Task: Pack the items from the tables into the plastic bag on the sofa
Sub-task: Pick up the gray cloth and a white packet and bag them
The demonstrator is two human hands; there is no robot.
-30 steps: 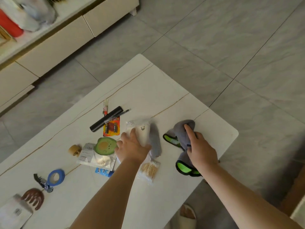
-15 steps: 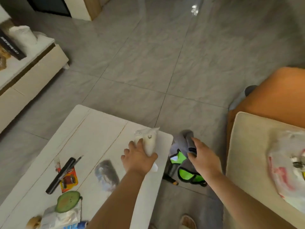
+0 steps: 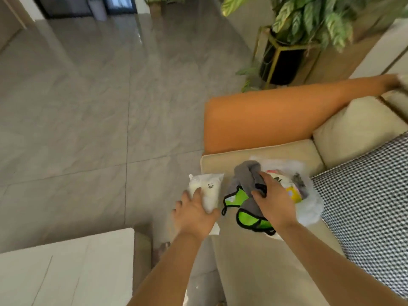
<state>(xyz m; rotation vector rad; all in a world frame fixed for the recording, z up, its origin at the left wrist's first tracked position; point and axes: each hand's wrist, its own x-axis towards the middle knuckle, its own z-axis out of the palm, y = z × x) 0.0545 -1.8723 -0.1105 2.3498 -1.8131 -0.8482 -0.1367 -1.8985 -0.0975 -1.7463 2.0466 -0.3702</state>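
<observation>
My left hand (image 3: 194, 214) grips a white soft packet (image 3: 208, 189) with a small black print, held over the sofa's front left corner. My right hand (image 3: 272, 198) is closed on a bundle of grey and green fabric with black trim (image 3: 245, 191), right at the near edge of the clear plastic bag (image 3: 309, 208). The bag lies on the beige sofa seat (image 3: 254, 257) and holds a few items, one with a yellow label (image 3: 292, 193). Most of the bag's contents are hidden by my hand and the fabric.
The sofa has an orange armrest (image 3: 265, 120), a beige cushion (image 3: 353, 131) and a black-and-white checked cushion (image 3: 371, 206). A corner of the white table (image 3: 66, 272) shows at the bottom left. A potted plant in a gold stand (image 3: 284, 56) stands behind the sofa on the grey tile floor.
My view swung from the table to the sofa. Both hands carried the white packet and the grey-green fabric off the table and over to the bag.
</observation>
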